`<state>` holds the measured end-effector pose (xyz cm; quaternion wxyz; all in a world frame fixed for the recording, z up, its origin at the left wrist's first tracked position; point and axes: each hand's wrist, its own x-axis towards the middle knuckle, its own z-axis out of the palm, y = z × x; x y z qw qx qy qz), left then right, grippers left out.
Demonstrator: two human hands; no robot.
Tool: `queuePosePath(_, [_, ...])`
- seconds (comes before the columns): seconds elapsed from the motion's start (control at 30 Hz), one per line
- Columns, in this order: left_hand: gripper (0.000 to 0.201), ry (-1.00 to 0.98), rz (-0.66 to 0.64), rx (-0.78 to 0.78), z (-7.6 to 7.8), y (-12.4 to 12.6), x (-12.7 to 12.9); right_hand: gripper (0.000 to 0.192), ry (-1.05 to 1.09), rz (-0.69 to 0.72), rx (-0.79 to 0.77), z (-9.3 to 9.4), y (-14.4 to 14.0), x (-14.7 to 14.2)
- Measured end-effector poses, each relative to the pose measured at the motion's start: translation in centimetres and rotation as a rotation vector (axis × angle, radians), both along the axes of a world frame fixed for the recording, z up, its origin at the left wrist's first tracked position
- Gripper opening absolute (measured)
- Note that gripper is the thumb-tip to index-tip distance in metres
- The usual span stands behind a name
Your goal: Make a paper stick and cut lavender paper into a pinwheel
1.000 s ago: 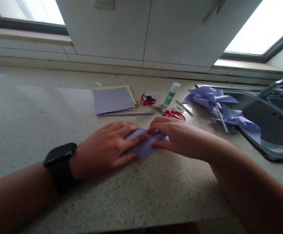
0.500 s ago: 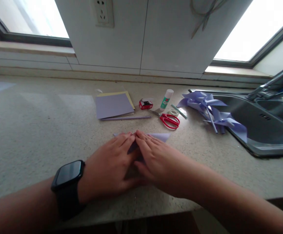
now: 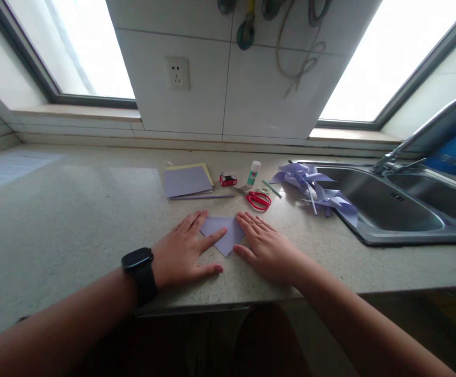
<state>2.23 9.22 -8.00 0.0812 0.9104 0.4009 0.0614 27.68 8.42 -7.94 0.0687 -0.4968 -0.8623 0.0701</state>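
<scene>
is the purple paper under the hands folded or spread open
Folded: the purple paper shows a triangular outline, with a straight far edge and one near point.

Lilac paper (image 3: 229, 242) partly beneath 2 hands (image 3: 184, 254) (image 3: 271, 254)

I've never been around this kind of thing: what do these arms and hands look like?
They're a person's. The left hand is ungloved; its wrist wears a black watch with a rounded rectangular face and dark band. The right hand is ungloved too, its wrist unadorned. No sleeves show.

White socket (image 3: 178, 73) and thin cord (image 3: 299, 78) against the wall (image 3: 196, 115), steel sink (image 3: 393, 222) with faucet (image 3: 403, 148)
</scene>
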Motion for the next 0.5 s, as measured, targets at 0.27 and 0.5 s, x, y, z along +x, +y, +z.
queuePosePath(0.27, [0.104,0.127,0.173,0.065,-0.2,-1.9,-2.0,0.083,-0.039,-0.069,0.014,0.2,-1.1,1.4])
queuePosePath(0.5, [0.092,0.122,0.389,0.095,0.3,-4.7,-1.2,0.086,-0.069,-0.069,0.023,-0.2,-4.6,3.1])
